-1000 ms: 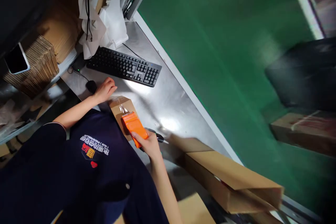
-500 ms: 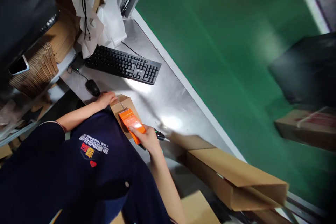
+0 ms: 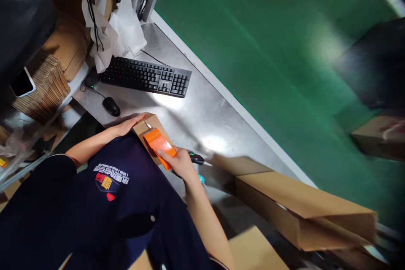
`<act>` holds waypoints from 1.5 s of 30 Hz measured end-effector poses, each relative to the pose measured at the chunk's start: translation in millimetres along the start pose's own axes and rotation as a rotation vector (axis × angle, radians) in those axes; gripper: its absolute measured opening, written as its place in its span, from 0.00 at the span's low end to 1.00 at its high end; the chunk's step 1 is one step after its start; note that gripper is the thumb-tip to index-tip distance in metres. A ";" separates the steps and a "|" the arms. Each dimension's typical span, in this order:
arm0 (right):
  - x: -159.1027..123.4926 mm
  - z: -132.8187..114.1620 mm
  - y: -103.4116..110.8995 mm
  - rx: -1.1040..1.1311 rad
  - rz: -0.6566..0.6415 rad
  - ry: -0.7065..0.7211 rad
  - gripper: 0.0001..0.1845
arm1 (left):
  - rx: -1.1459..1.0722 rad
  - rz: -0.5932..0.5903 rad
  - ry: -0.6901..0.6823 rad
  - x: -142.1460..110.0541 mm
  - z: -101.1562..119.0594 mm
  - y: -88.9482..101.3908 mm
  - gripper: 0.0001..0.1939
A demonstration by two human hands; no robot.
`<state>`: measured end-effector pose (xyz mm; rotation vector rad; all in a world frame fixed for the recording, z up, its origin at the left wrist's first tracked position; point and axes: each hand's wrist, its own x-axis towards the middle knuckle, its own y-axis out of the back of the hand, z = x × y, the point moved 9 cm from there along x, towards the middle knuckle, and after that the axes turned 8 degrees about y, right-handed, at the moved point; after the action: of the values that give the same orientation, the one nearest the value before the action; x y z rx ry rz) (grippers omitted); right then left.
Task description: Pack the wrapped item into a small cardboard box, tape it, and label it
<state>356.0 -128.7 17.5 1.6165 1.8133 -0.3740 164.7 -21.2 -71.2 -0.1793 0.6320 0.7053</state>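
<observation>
Currently, in the head view, the right hand [image 3: 182, 163] grips an orange tool [image 3: 160, 147], apparently a tape dispenser, thumb on top. The left hand [image 3: 126, 125], fingers extended and close together, braces the end of the cardboard box [image 3: 141, 128], between the dark shirt [image 3: 129, 200] and the keyboard [image 3: 147, 76]. The step appears to be taping; the next move calls for firm bracing and a steady tool angle.

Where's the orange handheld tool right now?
Head view, left of and below centre: the orange handheld tool is in the right hand, over the small cardboard box the left hand touches.
</observation>
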 end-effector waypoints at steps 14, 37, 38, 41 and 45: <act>-7.7 -3.3 17.2 -0.014 0.072 0.126 0.32 | 0.541 -0.166 -0.275 32.3 70.0 41.0 0.44; -5.0 63.7 15.8 0.046 0.067 0.305 0.30 | 1.617 -0.230 -0.420 -12.9 88.7 -14.3 0.41; -11.8 72.8 18.8 0.014 0.072 0.293 0.31 | 1.630 -0.241 -0.413 -12.7 89.7 -13.3 0.41; -29.8 107.6 24.9 -0.085 0.071 0.193 0.31 | 1.656 -0.242 -0.402 -12.7 91.3 -11.2 0.41; -25.3 123.6 21.9 -0.183 0.049 0.106 0.28 | 1.679 -0.240 -0.420 -13.1 90.6 -12.3 0.40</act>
<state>412.8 -219.9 -52.2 1.5753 1.8243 -0.0985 208.5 -5.1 8.5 1.3857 0.6018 -0.1847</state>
